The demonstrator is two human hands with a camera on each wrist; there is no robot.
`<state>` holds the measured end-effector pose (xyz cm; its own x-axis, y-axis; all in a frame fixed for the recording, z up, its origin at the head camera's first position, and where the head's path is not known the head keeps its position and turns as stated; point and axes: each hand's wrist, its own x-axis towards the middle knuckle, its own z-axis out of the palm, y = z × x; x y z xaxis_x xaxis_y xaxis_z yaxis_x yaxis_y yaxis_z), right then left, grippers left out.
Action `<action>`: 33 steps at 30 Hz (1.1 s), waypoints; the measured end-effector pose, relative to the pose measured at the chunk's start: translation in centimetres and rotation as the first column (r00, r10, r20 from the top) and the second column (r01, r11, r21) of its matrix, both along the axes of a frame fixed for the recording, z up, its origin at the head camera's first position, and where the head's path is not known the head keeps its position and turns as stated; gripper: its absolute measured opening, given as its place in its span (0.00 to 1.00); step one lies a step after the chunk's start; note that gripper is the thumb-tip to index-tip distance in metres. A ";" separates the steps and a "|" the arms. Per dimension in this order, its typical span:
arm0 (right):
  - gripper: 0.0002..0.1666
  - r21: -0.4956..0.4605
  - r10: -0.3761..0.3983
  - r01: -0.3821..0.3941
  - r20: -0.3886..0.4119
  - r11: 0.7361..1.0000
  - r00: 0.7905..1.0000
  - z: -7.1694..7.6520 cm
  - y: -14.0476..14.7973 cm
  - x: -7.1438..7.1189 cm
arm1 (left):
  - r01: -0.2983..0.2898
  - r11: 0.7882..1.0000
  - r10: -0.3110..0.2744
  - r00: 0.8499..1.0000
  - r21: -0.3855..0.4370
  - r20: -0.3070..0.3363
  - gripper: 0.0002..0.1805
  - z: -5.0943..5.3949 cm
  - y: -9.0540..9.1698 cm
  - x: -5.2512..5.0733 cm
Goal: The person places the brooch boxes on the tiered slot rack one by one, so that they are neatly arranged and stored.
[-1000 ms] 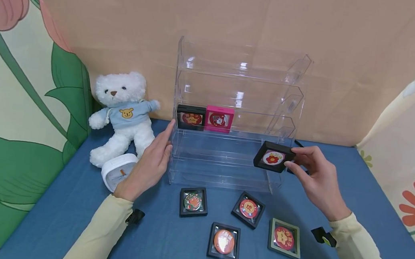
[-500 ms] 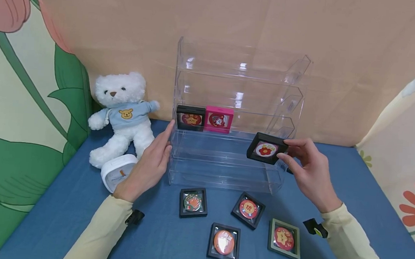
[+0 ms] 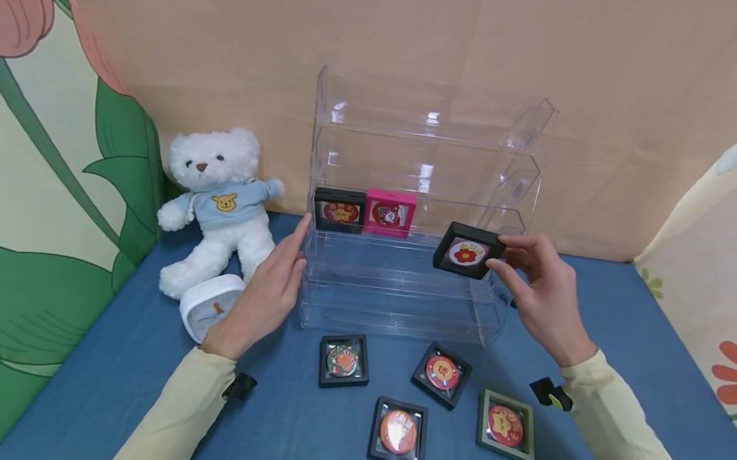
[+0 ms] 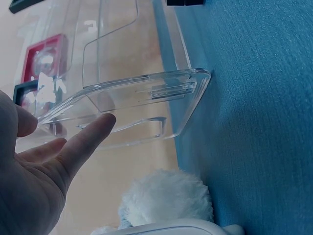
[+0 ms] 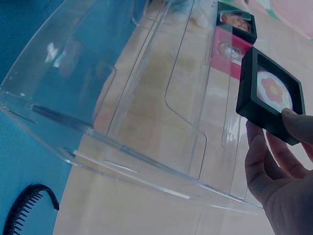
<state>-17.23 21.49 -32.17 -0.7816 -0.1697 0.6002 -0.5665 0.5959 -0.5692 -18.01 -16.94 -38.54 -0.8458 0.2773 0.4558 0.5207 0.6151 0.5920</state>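
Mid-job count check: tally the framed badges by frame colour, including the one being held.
Black frames: 5 (1 in the right hand, 1 on the clear rack, 3 on the blue cloth)
Pink frame: 1
Green frame: 1
Total: 7

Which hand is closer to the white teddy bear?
Left. The left hand is close by the bear, at the clear rack's left side. The right hand is farther off, near the rack's right end, its grip on the black-framed flower badge.
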 end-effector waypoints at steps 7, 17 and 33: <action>0.26 -0.016 0.006 -0.006 0.003 1.000 1.000 0.4 -0.4 -0.4 | -0.001 1.000 0.001 1.000 0.000 0.004 0.37 0.0 0.1 0.1; 0.23 0.002 0.000 0.000 -0.004 1.000 1.000 0.6 -0.7 -1.2 | 0.002 1.000 -0.002 1.000 -0.004 -0.006 0.37 -0.1 0.1 0.1; 0.22 0.009 0.008 -0.008 -0.033 1.000 0.999 1.6 -1.8 -3.0 | -0.003 1.000 0.003 1.000 0.002 0.006 0.38 0.0 0.0 0.1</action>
<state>-20.26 19.65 -30.61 -0.7602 -0.1810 0.6239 -0.5893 0.5963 -0.5451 -17.92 -16.95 -38.52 -0.8491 0.2743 0.4514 0.5157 0.6156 0.5959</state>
